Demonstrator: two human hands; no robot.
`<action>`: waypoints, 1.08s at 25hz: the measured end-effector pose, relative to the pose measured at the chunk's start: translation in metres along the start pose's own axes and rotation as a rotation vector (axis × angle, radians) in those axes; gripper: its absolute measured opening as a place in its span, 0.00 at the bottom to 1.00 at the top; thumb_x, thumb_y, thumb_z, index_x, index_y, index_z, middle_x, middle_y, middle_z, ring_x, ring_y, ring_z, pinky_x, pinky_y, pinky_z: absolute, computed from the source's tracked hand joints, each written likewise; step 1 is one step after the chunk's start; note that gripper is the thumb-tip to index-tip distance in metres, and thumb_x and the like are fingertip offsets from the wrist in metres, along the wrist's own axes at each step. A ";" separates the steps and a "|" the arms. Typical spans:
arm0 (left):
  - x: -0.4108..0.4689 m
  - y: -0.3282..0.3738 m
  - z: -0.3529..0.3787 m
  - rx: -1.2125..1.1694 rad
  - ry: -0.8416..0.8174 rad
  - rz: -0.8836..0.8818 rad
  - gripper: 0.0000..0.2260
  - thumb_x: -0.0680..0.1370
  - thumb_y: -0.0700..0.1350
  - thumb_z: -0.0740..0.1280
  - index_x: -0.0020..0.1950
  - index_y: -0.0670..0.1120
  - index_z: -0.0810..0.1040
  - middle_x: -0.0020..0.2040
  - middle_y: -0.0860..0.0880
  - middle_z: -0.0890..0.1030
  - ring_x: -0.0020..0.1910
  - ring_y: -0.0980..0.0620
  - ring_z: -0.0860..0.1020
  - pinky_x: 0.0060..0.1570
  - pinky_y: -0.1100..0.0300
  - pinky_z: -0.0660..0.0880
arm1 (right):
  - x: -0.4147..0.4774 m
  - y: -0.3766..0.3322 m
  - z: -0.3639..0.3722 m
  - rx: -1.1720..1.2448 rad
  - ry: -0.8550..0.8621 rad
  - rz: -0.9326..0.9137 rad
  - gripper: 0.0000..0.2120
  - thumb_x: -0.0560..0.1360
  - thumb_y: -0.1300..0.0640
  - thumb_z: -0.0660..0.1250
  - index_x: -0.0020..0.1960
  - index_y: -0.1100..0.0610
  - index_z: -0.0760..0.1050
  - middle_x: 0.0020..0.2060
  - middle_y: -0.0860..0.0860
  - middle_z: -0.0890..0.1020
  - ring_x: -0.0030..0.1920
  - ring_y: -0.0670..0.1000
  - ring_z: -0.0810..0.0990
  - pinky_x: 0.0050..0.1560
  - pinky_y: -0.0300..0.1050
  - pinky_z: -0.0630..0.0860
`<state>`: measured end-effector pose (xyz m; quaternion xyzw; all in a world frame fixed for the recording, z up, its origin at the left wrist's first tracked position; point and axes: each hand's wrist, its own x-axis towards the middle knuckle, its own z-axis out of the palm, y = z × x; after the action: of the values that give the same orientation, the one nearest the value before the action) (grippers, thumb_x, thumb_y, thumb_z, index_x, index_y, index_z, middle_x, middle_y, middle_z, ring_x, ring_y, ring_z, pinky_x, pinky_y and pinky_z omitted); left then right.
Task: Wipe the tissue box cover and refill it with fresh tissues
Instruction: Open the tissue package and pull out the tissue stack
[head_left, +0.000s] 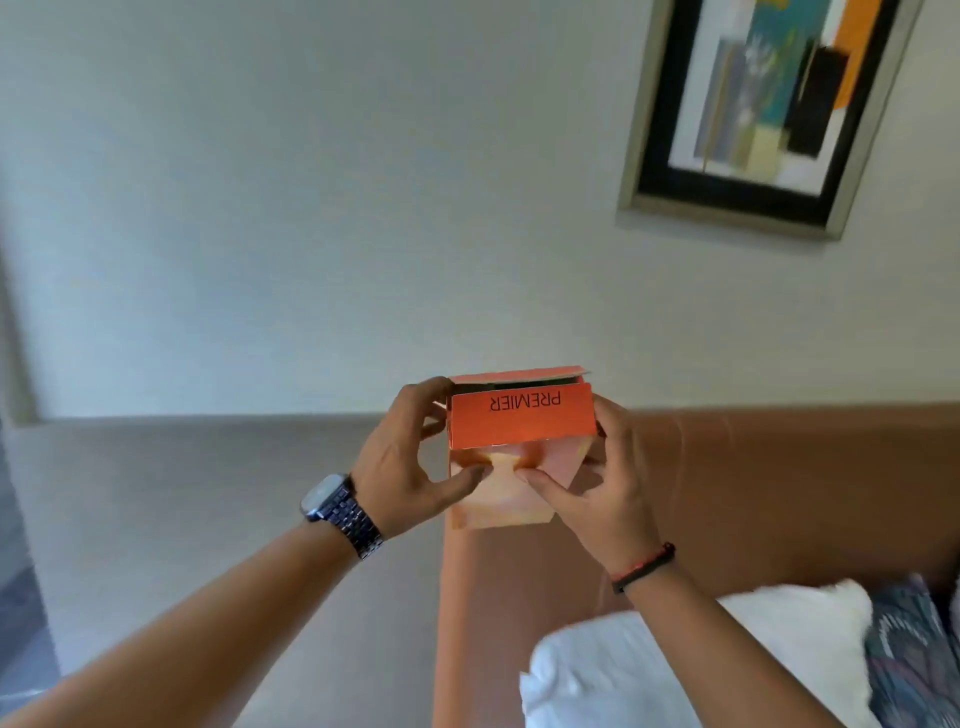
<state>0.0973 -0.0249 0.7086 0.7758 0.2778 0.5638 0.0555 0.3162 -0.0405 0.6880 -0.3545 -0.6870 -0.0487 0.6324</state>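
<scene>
An orange cardboard tissue box (522, 421) marked "PREMIER" upside down is held up in front of me, in the middle of the head view. Its end flaps stand loose, with a dark gap showing along the top edge. My left hand (405, 457) grips the box's left side, thumb pressed on the pale lower face. My right hand (597, 478) holds the right side, thumb meeting the left thumb on that face. No tissue box cover is in view.
A brown padded headboard (779, 478) runs behind and below the box. A white pillow (675, 660) and a patterned cushion (914, 649) lie at the lower right. A framed abstract picture (769, 104) hangs on the pale wall.
</scene>
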 end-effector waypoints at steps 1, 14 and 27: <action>0.009 0.005 -0.019 0.025 0.026 0.046 0.33 0.66 0.51 0.74 0.67 0.54 0.62 0.59 0.48 0.74 0.57 0.53 0.75 0.54 0.61 0.75 | 0.017 -0.015 0.007 -0.001 0.015 -0.074 0.38 0.62 0.51 0.80 0.67 0.50 0.66 0.61 0.49 0.72 0.61 0.53 0.75 0.49 0.54 0.81; 0.057 0.032 -0.111 0.421 -0.249 0.170 0.26 0.66 0.43 0.77 0.61 0.56 0.75 0.56 0.47 0.65 0.44 0.51 0.76 0.44 0.62 0.77 | 0.082 -0.084 0.016 -0.185 -0.132 -0.776 0.13 0.69 0.71 0.68 0.41 0.56 0.67 0.53 0.55 0.84 0.56 0.56 0.82 0.36 0.49 0.82; 0.068 0.033 -0.082 0.445 -0.086 0.363 0.38 0.58 0.41 0.81 0.58 0.46 0.60 0.55 0.41 0.74 0.40 0.48 0.75 0.36 0.60 0.72 | 0.102 -0.088 -0.040 -0.616 -0.506 -0.850 0.32 0.74 0.33 0.54 0.59 0.58 0.77 0.45 0.54 0.81 0.52 0.57 0.76 0.60 0.50 0.70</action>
<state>0.0490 -0.0375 0.8083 0.8291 0.2487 0.4563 -0.2060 0.3070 -0.0833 0.8211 -0.2156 -0.8530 -0.4096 0.2412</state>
